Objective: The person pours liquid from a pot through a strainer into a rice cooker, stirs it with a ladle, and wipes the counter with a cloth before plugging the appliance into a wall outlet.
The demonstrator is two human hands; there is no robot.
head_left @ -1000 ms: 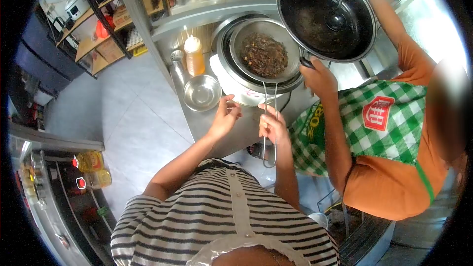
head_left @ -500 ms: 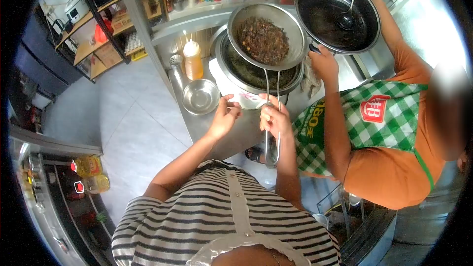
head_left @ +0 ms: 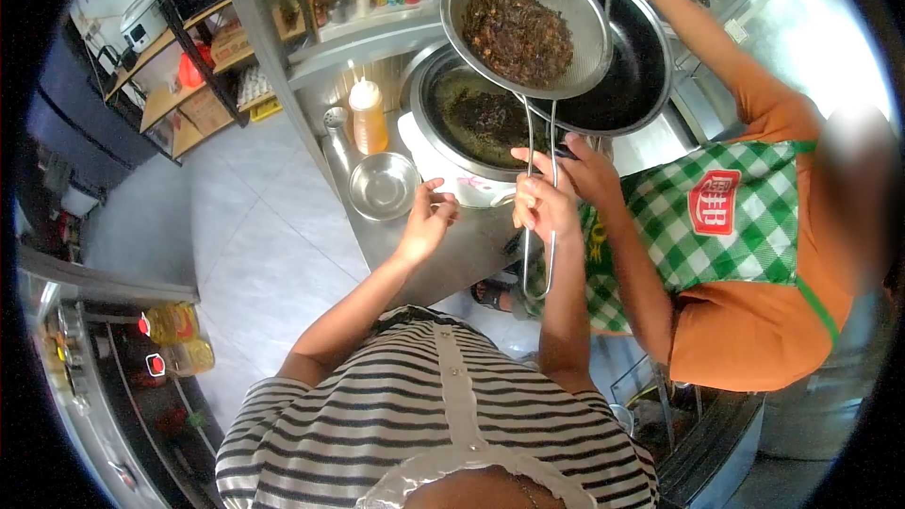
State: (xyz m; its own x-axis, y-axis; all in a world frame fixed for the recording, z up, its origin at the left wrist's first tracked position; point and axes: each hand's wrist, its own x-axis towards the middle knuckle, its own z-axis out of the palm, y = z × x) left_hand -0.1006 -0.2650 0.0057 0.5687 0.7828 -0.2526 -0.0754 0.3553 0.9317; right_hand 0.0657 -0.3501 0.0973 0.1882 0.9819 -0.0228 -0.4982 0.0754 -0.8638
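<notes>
My right hand (head_left: 547, 203) is closed around the long wire handle of a mesh strainer (head_left: 586, 52). Dark brown fried bits (head_left: 516, 35) lie heaped in it. The strainer hangs above the far right side of a round pot (head_left: 438, 146) of dark oily liquid with bits in it, and overlaps a black pan (head_left: 643, 66). A co-worker holds that pan with one hand (head_left: 596, 170) close beside my right hand. Nothing is in my left hand (head_left: 431, 220); its fingers are loosely bent and apart, next to a steel bowl (head_left: 385, 187).
On the steel counter (head_left: 405, 250) stand a squeeze bottle of yellow liquid (head_left: 368, 118) and a shaker (head_left: 336, 121). The co-worker in a green checked apron (head_left: 674, 198) is close on my right. Oil bottles (head_left: 174, 339) are at the lower left.
The strainer has moved up and to the right, uncovering more of the pot. The co-worker's pan has come left and down, partly behind the strainer. My left hand stays put.
</notes>
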